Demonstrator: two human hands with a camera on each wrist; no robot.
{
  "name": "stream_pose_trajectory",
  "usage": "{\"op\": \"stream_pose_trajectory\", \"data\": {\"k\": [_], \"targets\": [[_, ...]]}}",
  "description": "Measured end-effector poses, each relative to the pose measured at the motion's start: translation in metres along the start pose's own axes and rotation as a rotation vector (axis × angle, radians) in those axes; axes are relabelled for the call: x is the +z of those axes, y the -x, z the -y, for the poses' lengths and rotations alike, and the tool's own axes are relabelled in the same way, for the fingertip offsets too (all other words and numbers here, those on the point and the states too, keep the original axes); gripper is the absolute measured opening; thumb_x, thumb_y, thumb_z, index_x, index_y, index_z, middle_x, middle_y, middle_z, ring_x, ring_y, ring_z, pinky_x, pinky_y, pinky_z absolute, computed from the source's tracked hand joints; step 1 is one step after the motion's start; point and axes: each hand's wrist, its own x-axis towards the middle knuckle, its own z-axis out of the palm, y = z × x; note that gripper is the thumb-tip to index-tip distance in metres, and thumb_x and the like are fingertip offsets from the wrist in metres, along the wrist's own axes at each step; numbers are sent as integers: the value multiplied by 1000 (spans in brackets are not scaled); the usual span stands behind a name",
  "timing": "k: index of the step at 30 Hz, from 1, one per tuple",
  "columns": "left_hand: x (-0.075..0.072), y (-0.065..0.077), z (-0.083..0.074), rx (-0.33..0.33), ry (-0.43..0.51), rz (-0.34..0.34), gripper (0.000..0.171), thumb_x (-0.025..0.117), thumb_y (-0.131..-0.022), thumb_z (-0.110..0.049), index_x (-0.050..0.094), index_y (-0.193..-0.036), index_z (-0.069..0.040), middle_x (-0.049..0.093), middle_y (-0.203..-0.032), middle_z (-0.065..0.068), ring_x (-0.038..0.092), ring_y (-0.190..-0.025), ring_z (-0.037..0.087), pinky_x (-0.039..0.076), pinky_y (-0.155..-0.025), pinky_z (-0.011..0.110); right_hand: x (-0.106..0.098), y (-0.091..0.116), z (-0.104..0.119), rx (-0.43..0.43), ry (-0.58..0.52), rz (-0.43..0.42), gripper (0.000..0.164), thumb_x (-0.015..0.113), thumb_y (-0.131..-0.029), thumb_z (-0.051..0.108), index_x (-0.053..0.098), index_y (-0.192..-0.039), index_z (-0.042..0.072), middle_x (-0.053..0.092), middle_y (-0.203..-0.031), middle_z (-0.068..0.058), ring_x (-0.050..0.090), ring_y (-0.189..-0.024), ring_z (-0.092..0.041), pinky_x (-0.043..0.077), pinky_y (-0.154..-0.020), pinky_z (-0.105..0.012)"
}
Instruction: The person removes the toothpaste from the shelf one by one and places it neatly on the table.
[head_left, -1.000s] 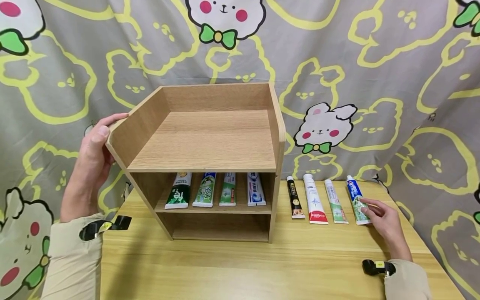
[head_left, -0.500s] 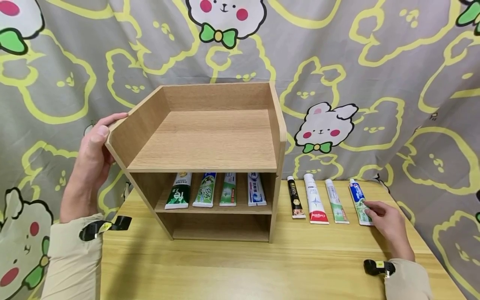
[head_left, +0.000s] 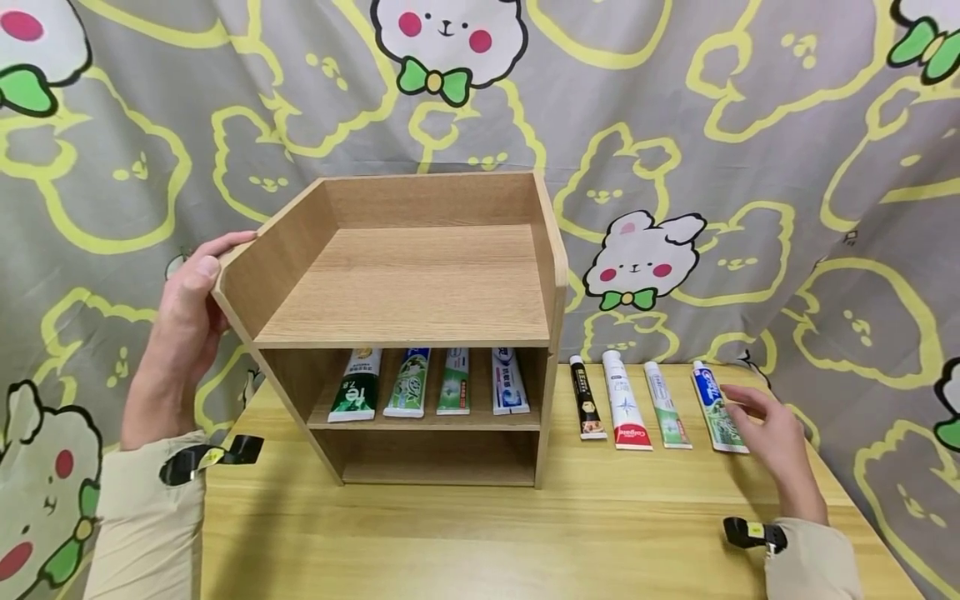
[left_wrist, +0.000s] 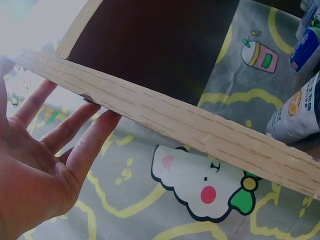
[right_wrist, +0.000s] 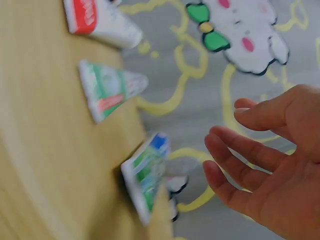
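A two-tier wooden shelf (head_left: 405,283) stands on the table, with my left hand (head_left: 187,308) holding the upper front corner of its left side panel. The left wrist view shows fingertips (left_wrist: 107,117) against the panel's outer face. At the far right, my right hand (head_left: 772,433) hovers just beside a blue-and-green toothpaste tube (head_left: 717,408); in the right wrist view, its loosely bent fingers are apart from that tube (right_wrist: 147,175) and hold nothing. To the left lie a green-and-white tube (head_left: 666,406), a white-and-red Colgate tube (head_left: 627,400) and a slim black tube (head_left: 587,398).
Several toothpaste tubes lie in a row on the middle shelf board, among them a dark green one (head_left: 356,387) and a blue-and-white one (head_left: 510,382). A patterned grey curtain (head_left: 675,150) hangs behind the wooden table (head_left: 465,542).
My right hand has let go of the blue-and-green tube and lifted slightly away from it. That tube ends up a little farther right of its neighbour. The left hand stays on the shelf.
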Motion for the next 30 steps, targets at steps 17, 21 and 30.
{"op": "stream_pose_trajectory", "data": {"k": [17,21,30], "targets": [[-1,1,2,5,-7,-5,54,59,-94,-31,60,-142,-7,54,-126,18,58,-92,27,53,-61,30,-32,16,90,-193,-334,-9,33,65,-101,9,63,-133,1,69,-121,8,62,-108,4,45,-87,-7],[-1,2,2,3,-15,-7,54,59,-95,-32,60,-143,-7,53,-127,18,58,-93,27,53,-63,30,-36,22,110,-236,-320,-4,30,65,-101,8,65,-130,2,68,-122,-2,63,-108,1,46,-87,-7],[-1,2,2,8,-17,-10,55,61,-94,-33,60,-143,-7,53,-128,18,57,-94,28,53,-64,31,-38,37,152,-351,-391,-19,33,65,-96,-8,67,-128,-1,70,-120,-6,68,-107,-11,50,-90,-14]]}}
